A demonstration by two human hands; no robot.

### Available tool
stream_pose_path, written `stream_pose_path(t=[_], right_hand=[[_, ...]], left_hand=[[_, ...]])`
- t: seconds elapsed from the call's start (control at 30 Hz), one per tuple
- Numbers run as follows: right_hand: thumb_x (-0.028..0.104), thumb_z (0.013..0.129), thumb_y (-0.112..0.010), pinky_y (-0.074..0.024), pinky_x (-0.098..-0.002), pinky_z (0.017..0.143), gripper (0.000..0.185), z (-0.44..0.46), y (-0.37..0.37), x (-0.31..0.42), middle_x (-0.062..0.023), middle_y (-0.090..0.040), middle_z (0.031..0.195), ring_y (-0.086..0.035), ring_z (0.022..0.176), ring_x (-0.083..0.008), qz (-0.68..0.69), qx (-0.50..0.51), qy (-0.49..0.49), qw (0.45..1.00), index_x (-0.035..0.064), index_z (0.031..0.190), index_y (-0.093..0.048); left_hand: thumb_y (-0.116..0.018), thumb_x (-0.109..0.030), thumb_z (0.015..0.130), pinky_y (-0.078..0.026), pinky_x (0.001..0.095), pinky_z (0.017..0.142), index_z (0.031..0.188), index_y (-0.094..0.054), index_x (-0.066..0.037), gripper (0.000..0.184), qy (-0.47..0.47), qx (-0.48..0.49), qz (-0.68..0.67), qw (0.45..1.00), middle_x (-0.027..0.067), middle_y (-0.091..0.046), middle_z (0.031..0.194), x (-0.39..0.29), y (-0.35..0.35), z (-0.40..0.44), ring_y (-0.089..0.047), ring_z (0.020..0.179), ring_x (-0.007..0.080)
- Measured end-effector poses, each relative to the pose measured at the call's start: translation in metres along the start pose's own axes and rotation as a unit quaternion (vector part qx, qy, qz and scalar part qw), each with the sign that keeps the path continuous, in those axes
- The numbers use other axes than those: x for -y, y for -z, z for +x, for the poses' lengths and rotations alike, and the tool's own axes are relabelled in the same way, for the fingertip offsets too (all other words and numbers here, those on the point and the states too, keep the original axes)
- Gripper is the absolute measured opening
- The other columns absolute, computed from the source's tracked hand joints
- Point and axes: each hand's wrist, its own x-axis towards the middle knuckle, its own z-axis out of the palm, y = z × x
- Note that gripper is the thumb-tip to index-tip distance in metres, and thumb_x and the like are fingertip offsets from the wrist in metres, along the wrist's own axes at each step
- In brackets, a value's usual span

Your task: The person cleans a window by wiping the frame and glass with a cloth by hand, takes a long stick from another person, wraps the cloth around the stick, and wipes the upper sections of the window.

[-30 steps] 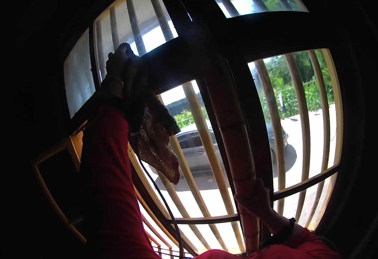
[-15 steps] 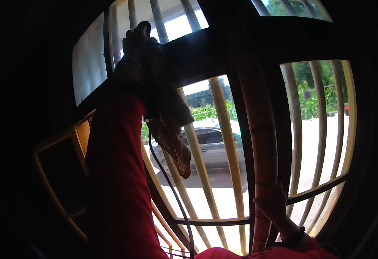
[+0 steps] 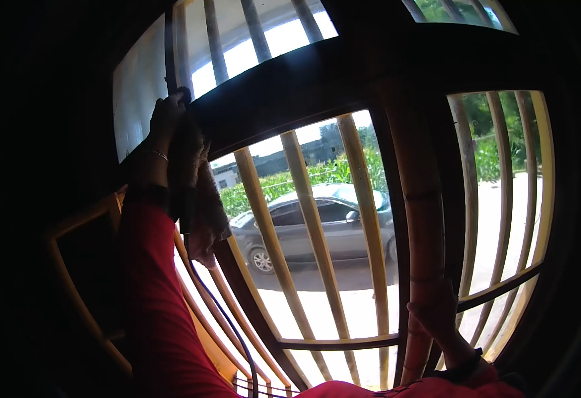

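My left hand point(image 3: 165, 119) is raised at the upper left, its fingers closed on a brown cloth point(image 3: 201, 205) that hangs down past the wrist. It presses at the dark window frame point(image 3: 270, 86), near the corner of the upper pane. A dark band is on the forearm, and a cable point(image 3: 227, 315) runs down from there. My right hand point(image 3: 434, 310) is low on the right, wrapped round an upright bamboo pole point(image 3: 424, 225). Shadow hides part of its fingers.
Wooden bars point(image 3: 313, 232) stand across the windows. Outside, a dark car point(image 3: 317, 222) is parked before green plants point(image 3: 270, 186). A wooden frame point(image 3: 81, 229) is at the left. The room's edges are very dark.
My left hand with the cloth has moved left and down along the frame, uncovering more of the car. My right hand keeps its hold on the pole. The view has shifted slightly.
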Motion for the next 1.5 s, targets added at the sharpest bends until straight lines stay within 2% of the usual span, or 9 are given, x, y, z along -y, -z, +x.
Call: stream_pose_path(t=[0.07,0.2,0.43,0.67,0.8,1.0,1.1,1.23,1.5], right_hand=[[0.013,0.056,-0.079,-0.0520,-0.0342,0.065,0.054,-0.001,-0.001,0.001,-0.0096,-0.059,0.085,-0.060,0.074,-0.0204,-0.009,-0.009,-0.013,1.000,0.0034,0.100,-0.051],[0.029,0.057,-0.080,-0.0540,-0.0401,0.065,0.061,0.000,-0.001,0.002,-0.0153,-0.061,0.083,-0.065,0.073,-0.0318,-0.030,-0.013,0.012,0.999,0.0017,0.103,-0.049],[0.024,0.060,-0.079,-0.0506,-0.0362,0.066,0.059,0.000,-0.003,0.005,-0.0118,-0.058,0.087,-0.060,0.076,-0.0253,-0.006,-0.018,0.016,1.000,0.0006,0.105,-0.050],[0.023,0.063,-0.077,-0.0511,-0.0380,0.073,0.059,0.000,-0.003,0.012,-0.0134,-0.059,0.091,-0.062,0.083,-0.0265,-0.005,-0.012,0.000,1.000,0.0022,0.110,-0.049],[0.022,0.063,-0.077,-0.0517,-0.0375,0.073,0.058,-0.003,-0.004,0.002,-0.0135,-0.060,0.091,-0.062,0.083,-0.0268,-0.029,-0.019,0.053,0.998,0.0025,0.110,-0.049],[0.021,0.063,-0.076,-0.0524,-0.0370,0.069,0.053,-0.014,0.009,0.021,-0.0143,-0.060,0.086,-0.063,0.078,-0.0265,0.021,0.047,-0.059,0.997,0.0035,0.103,-0.047],[0.022,0.058,-0.080,-0.0519,-0.0381,0.068,0.059,-0.056,0.005,0.006,-0.0132,-0.061,0.087,-0.063,0.080,-0.0269,-0.016,0.073,0.018,0.997,0.0047,0.103,-0.045],[0.026,0.054,-0.084,-0.0517,-0.0397,0.067,0.066,-0.120,0.008,-0.002,-0.0139,-0.062,0.089,-0.064,0.083,-0.0285,-0.021,0.205,-0.074,0.976,0.0053,0.104,-0.046],[0.034,0.056,-0.084,-0.0526,-0.0380,0.064,0.068,-0.190,-0.002,-0.041,-0.0142,-0.064,0.083,-0.066,0.077,-0.0284,0.035,0.368,-0.135,0.919,0.0037,0.104,-0.047]], left_hand=[[-0.052,-0.023,0.085,-0.047,0.0445,0.084,0.115,-0.061,-0.014,0.032,-0.056,0.000,0.008,0.998,0.0253,-0.061,0.101,0.009,-0.004,0.004,-0.059,0.092,0.0389],[-0.048,-0.022,0.085,-0.048,0.0454,0.083,0.112,-0.060,-0.011,0.031,0.077,-0.038,0.057,0.995,0.0192,-0.062,0.102,-0.035,0.009,-0.013,-0.058,0.093,0.0387],[-0.047,-0.021,0.084,-0.048,0.0453,0.082,0.105,-0.061,-0.010,0.028,0.033,-0.018,0.069,0.997,0.0186,-0.064,0.097,-0.041,0.011,-0.019,-0.058,0.096,0.0388],[-0.046,-0.017,0.088,-0.049,0.0444,0.083,0.102,-0.063,-0.006,0.024,-0.043,-0.018,-0.082,0.996,0.0205,-0.063,0.095,-0.056,0.038,-0.072,-0.060,0.091,0.0382],[-0.050,-0.016,0.088,-0.045,0.0383,0.092,0.111,-0.060,-0.002,0.029,-0.059,-0.080,-0.159,0.982,0.0198,-0.062,0.106,-0.045,0.014,-0.094,-0.058,0.102,0.0335],[-0.047,-0.017,0.091,-0.041,0.0356,0.096,0.115,-0.055,0.004,0.032,-0.024,0.004,-0.404,0.915,0.0207,-0.058,0.115,-0.043,0.036,-0.133,-0.055,0.110,0.0298],[-0.045,-0.017,0.093,-0.041,0.0343,0.095,0.117,-0.053,0.004,0.033,-0.234,-0.079,-0.112,0.962,0.0192,-0.058,0.117,-0.018,0.036,-0.140,-0.055,0.111,0.0265],[-0.044,-0.019,0.094,-0.042,0.0346,0.093,0.120,-0.052,0.002,0.034,-0.033,0.014,-0.297,0.954,0.0183,-0.056,0.119,-0.032,0.061,-0.155,-0.054,0.111,0.0273],[-0.040,-0.031,0.094,-0.044,0.0339,0.089,0.117,-0.056,-0.003,0.040,0.014,0.053,-0.290,0.956,0.0171,-0.061,0.112,-0.028,0.096,-0.126,-0.057,0.107,0.0299]])
